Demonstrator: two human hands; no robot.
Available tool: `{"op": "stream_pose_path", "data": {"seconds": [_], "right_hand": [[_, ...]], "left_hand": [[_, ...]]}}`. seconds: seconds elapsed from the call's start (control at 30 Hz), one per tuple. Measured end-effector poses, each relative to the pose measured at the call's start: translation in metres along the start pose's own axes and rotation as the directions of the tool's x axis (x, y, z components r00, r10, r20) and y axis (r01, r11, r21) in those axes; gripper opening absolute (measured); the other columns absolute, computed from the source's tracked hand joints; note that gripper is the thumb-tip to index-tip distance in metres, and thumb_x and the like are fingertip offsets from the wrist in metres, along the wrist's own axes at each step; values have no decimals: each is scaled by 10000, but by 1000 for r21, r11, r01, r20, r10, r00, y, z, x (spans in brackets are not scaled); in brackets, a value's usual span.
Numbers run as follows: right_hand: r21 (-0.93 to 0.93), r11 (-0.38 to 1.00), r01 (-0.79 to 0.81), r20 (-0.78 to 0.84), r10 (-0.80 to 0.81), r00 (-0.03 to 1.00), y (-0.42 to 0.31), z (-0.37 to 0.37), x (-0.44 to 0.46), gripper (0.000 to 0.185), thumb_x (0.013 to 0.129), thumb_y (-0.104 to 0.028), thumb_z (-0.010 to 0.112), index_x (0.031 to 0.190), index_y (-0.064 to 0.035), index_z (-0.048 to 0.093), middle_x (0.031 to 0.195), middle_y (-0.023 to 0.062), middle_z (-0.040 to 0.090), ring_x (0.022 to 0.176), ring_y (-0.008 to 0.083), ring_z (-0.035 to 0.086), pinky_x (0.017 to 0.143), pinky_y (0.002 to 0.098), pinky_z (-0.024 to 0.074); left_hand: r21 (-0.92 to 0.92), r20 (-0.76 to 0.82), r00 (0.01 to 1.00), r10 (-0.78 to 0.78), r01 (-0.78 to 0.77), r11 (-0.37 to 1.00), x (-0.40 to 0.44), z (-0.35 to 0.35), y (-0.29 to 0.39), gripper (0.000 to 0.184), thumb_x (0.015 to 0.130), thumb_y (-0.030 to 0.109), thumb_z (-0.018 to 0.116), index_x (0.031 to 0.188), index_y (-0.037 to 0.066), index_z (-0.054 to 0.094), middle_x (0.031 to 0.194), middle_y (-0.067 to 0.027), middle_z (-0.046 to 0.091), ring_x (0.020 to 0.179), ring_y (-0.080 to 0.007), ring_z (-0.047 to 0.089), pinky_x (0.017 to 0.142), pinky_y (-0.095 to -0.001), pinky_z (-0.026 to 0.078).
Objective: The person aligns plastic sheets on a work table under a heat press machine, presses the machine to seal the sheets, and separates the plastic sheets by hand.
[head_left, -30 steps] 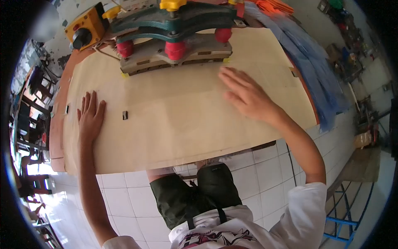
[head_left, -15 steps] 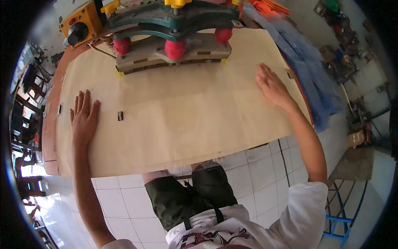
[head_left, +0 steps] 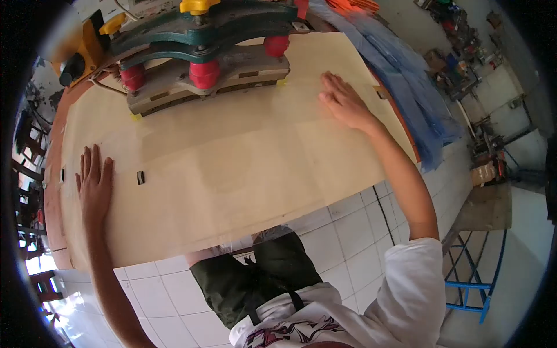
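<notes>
A wide, thin beige sheet [head_left: 232, 168] covers most of the table. My left hand [head_left: 96, 191] lies flat on its left part, fingers stretched out and holding nothing. Just to the right of that hand is a small dark piece [head_left: 140, 177]. My right hand [head_left: 347, 105] rests on the sheet's right part, its fingers extended and close together, with nothing held. Above the sheet's far edge sits a green press head [head_left: 200, 43] with red cushions [head_left: 204, 74] and a grey metal bar [head_left: 214, 86] underneath.
A yellow control box [head_left: 87, 49] with a dark knob stands at the back left. Blue plastic film [head_left: 400, 87] hangs along the table's right edge, near orange material [head_left: 354, 6]. A blue-framed stand [head_left: 473, 284] is on the tiled floor [head_left: 342, 243] at the right.
The whole view has turned, so the table and press appear farther left and more tilted. Both hands stay on the sheet in nearly the same places.
</notes>
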State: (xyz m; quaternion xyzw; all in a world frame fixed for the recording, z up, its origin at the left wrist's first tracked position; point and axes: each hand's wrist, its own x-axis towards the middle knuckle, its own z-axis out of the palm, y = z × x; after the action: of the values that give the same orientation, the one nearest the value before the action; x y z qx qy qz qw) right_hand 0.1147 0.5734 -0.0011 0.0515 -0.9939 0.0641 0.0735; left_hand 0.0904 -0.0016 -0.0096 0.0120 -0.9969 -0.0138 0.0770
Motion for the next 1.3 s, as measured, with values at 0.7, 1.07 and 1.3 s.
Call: {"op": "stream_pose_path", "data": {"seconds": [0.7, 1.07, 1.3], "right_hand": [[129, 990, -50, -52, 57, 997, 33, -39, -51, 525, 985, -352, 379, 1388, -15, 376, 1493, 145, 280, 1400, 262, 217, 1133, 371, 179], [526, 763, -376, -104, 496, 862, 68, -82, -140, 324, 963, -234, 491, 1156, -11, 624, 1106, 111, 657, 1031, 209, 622, 917, 313, 460], [105, 994, 3, -215, 20, 976, 53, -55, -103, 229, 862, -45, 526, 1054, -30, 650, 1094, 133, 637, 982, 272, 623, 841, 333, 481]], "left_hand": [[-23, 0, 1000, 24, -24, 999, -2, -2, 2, 617, 971, 483, 325, 1465, 122, 253, 1533, -118, 183, 1424, -280, 135, 1123, -520, 69], [29, -40, 999, 4, -3, 1000, 3, 9, -4, 609, 967, 500, 317, 1470, 162, 250, 1539, -95, 179, 1430, -245, 116, 1121, -528, 33], [56, -4, 1000, 3, -3, 998, 4, 11, -9, 608, 968, 498, 315, 1477, 175, 230, 1546, -85, 155, 1433, -239, 101, 1120, -530, 32]]}}
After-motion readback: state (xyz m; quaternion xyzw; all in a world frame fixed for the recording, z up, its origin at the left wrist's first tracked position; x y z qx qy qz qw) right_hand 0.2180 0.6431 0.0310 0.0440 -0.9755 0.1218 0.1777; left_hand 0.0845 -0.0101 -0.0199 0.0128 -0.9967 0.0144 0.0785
